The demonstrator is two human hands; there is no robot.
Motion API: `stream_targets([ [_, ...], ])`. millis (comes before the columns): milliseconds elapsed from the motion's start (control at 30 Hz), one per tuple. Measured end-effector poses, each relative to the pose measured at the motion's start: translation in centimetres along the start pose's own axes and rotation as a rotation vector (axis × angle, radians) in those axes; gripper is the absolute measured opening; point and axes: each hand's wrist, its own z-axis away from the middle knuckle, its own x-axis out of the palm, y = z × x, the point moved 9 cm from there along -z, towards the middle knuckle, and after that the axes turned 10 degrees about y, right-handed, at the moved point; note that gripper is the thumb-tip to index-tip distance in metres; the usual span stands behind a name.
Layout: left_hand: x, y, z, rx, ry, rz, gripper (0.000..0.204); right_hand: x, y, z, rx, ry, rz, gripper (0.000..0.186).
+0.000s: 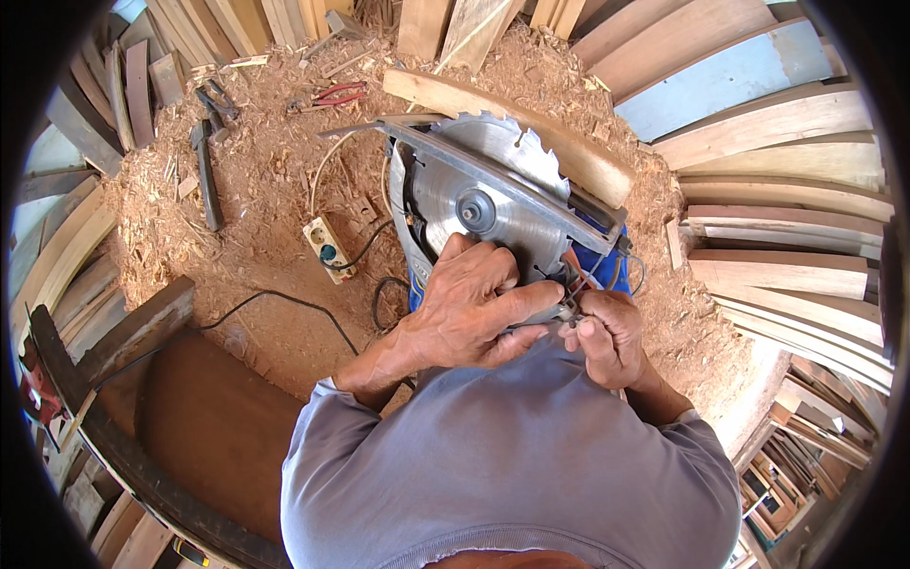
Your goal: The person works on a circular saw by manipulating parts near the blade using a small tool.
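Closest in, a person in a grey-blue shirt (512, 465) bends over the work, both forearms reaching forward. The left hand (469, 303) lies flat across the lower edge of a circular saw (493, 204), its fingers (531, 296) stretched out and pressed onto the guard near the blade, curled over the tool rather than closed into a fist. The right hand (607, 332) sits just beside it, fingers pinched shut around a small metal part (569, 311) at the saw's base, thumb on top. The two hands almost touch.

The saw lies tilted on its side on a sawdust-covered floor (275, 190), its toothed blade (488, 180) facing up and a blue body (607, 270) showing beneath. A black cord (284, 302) loops away to the left toward a pale extension socket (329, 248) lying in the shavings. A thick curved piece of timber (531, 128) rests just behind the blade.

Farther off, red-handled pliers (336, 95) lie on the sawdust. Curved wooden slats (787, 237) are stacked to the right, and more planks (66, 247) sit at the left.
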Motion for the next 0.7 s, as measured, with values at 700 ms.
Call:
stream_targets([
  [700, 0.3, 1.3, -1.8, 0.042, 0.093, -0.037, 0.024, 0.3, -0.1, 0.2, 0.140, -0.043, -0.089, 0.032],
])
